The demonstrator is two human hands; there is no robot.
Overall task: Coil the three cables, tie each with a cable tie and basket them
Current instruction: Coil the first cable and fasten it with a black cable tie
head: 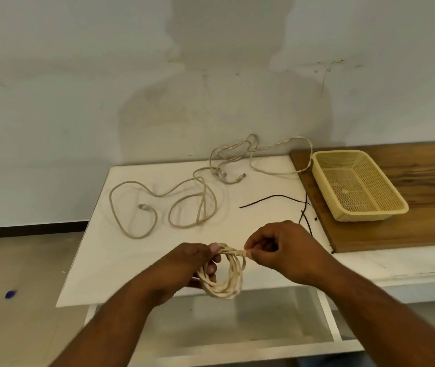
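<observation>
The left hand (184, 266) is clamped round the coiled cream cable (224, 276) to keep its loops together; the right hand (279, 247) pinches what seems its plug end, steadying it.

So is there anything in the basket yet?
No, the yellow basket sits empty on the wooden board; the coiled cable is in both hands.

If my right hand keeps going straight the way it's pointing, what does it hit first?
The right hand points leftward, pinching the end of the coiled cable. Straight on, it would probably meet the left hand gripping that coil's other side.
</observation>
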